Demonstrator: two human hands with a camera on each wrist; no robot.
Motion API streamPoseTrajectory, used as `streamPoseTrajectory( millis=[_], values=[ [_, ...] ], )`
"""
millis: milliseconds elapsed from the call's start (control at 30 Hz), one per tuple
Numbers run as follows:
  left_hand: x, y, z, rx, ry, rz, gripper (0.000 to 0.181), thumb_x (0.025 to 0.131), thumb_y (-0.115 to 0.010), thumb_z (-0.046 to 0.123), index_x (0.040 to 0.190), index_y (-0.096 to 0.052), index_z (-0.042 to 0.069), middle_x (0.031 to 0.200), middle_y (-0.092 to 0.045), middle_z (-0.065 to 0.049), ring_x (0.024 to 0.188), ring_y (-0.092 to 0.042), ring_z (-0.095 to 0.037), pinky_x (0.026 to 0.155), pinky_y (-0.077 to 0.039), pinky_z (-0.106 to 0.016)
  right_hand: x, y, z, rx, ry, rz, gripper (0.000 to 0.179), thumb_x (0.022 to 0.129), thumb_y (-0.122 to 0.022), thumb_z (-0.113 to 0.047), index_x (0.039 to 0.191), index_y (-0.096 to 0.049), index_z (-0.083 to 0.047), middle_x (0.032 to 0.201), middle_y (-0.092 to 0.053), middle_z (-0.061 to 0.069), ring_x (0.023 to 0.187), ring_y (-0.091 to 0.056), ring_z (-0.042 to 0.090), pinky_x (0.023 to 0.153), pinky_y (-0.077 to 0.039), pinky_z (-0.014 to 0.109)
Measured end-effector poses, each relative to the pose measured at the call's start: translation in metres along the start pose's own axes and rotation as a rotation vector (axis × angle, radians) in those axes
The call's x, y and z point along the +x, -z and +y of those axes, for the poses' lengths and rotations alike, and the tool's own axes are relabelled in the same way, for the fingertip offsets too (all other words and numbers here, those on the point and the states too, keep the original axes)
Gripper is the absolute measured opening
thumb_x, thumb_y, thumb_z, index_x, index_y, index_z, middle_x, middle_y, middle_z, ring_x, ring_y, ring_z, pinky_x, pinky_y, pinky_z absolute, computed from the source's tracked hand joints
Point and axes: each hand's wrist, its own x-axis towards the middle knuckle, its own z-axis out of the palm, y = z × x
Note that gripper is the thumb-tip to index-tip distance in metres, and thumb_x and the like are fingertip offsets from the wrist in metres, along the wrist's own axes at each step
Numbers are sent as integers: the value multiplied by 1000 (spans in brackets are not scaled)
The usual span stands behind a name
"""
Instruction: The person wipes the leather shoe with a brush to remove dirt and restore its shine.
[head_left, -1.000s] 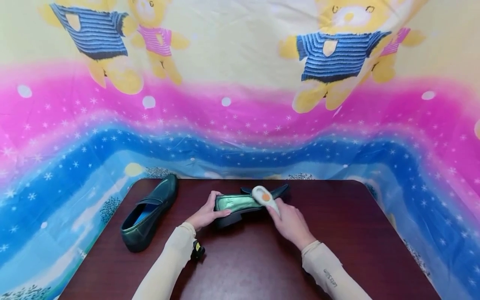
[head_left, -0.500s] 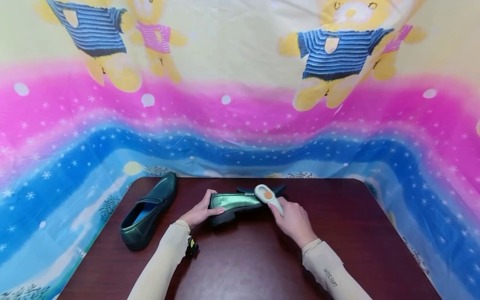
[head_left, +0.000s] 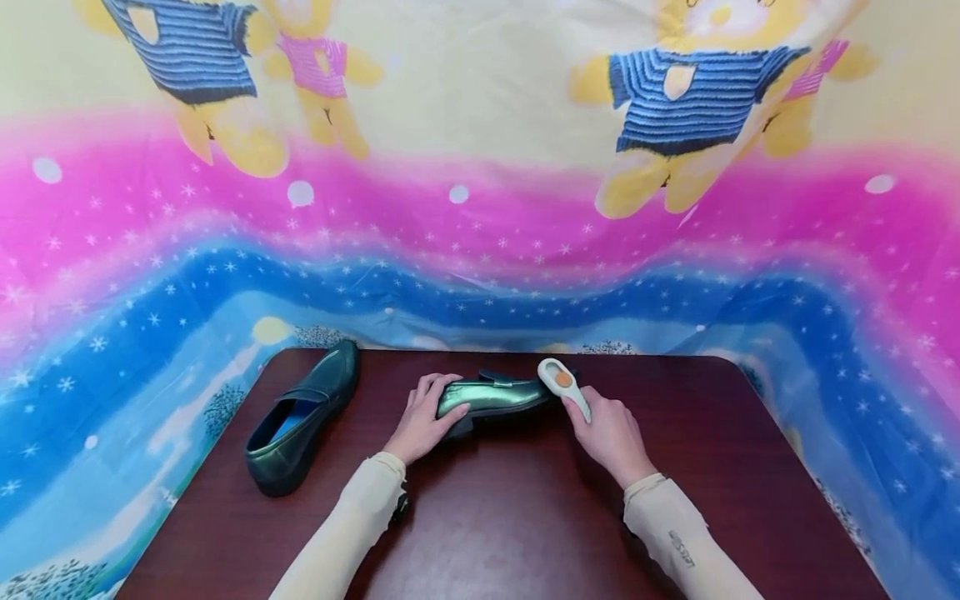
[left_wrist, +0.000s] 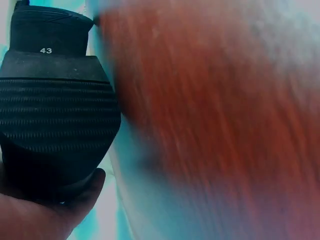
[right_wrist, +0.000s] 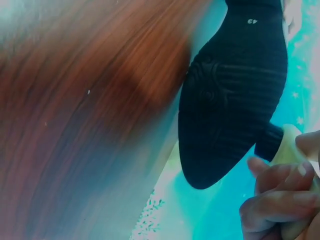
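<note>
In the head view, my left hand grips the heel end of a dark, shiny green loafer, thumb on the near side. The loafer is turned on its side, toe to the right, above the table. Its black sole, marked 43, fills the left side of the left wrist view. My right hand holds a pale-handled brush with an orange dot. In the right wrist view, the brush's dark bristles are at the edge of the loafer near the toe.
A matching loafer stands upright at the left of the dark red-brown table, blue insole showing. Behind the table hangs a cloth printed with bears and snowflakes.
The brush has moved right along the loafer from its middle to the toe end. The left hand has tilted the loafer, so less of its green side shows.
</note>
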Motion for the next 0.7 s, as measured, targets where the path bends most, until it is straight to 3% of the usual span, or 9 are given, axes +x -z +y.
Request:
streamPoseTrajectory(
  millis=[167,300,400,533,700],
  values=[
    [-3,-4,2,-24,25,19,54,98,-67,53,147,-50,36,148,-38,0,127,-39,-31,100,-42,-53,-7,-6,-16,23,56,-13,25,104,-63,-34,106,-64,-9,67,-56,2,57,-49,17,54,-40,33],
    [-3,-5,0,-21,18,5,54,98,-66,54,147,-49,39,147,-37,1,127,-37,-30,99,-42,-51,-11,-17,-35,39,151,-54,21,103,-65,-35,105,-65,-15,72,-60,-3,59,-48,13,56,-41,31],
    [-1,-4,0,-21,10,4,54,98,-66,55,147,-48,41,146,-37,2,126,-37,-29,98,-41,-50,-10,-20,-41,19,172,-59,20,101,-68,-36,102,-64,-16,75,-62,-3,58,-48,12,55,-42,31],
    [-1,-1,2,-23,6,5,53,97,-67,53,145,-48,43,144,-38,1,127,-36,-29,99,-41,-51,-2,-14,-29,-14,141,-38,25,102,-64,-37,98,-59,-13,67,-56,1,55,-47,16,51,-39,33],
    [-4,-1,4,6,-7,-5,52,97,-68,52,145,-48,43,145,-39,0,129,-35,-28,98,-42,-50,7,-1,11,-17,24,-28,25,104,-60,-36,101,-60,-12,62,-48,2,54,-45,19,52,-36,33]
  ],
)
